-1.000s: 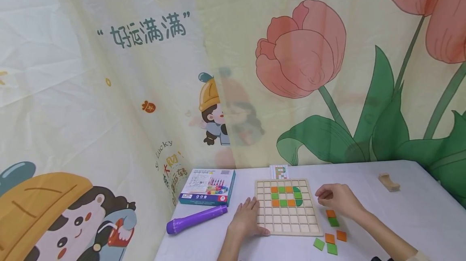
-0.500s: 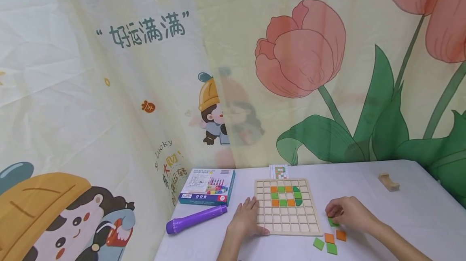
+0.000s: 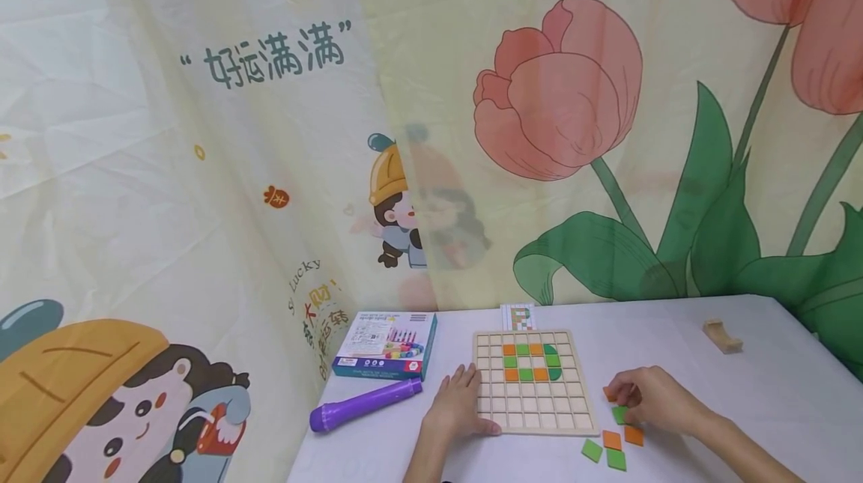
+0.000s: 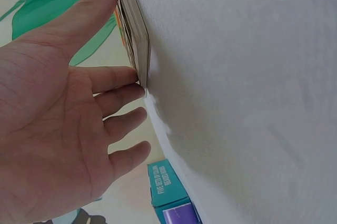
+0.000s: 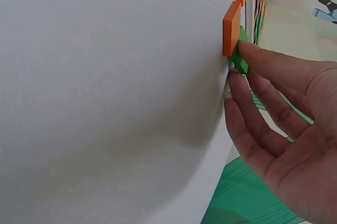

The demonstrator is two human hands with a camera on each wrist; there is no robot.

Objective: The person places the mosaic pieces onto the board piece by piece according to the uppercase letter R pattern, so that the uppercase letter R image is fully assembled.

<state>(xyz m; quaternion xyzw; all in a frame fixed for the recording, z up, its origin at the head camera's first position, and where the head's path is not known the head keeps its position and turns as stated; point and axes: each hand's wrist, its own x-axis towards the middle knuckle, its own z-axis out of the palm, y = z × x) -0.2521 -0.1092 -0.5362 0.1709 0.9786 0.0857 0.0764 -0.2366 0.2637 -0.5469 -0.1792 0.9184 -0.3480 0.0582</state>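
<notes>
A square wooden grid board (image 3: 533, 421) lies on the white table, with orange, green and dark green rounded tiles (image 3: 525, 374) set in a closed ring in its upper part. My left hand (image 3: 457, 402) rests at the board's left edge, fingers extended; in the left wrist view the index fingertip meets the board's side (image 4: 138, 40). Right of the board, my right hand (image 3: 657, 399) pinches a green square tile (image 5: 241, 50) between thumb and fingers. An orange tile (image 3: 610, 393) peeks out beside those fingers. Several loose orange and green tiles (image 3: 611, 440) lie just nearer.
Behind the board stands a small pattern card (image 3: 518, 317). A boxed set (image 3: 386, 345) and a purple microphone-shaped object (image 3: 365, 405) lie at left. A small wooden holder (image 3: 722, 336) sits at far right. Printed cloth (image 3: 458, 93) hangs behind the table.
My right hand has come down from beside the board's right edge to the loose tiles, and its fingers have closed there on a green tile. The left hand has stayed still.
</notes>
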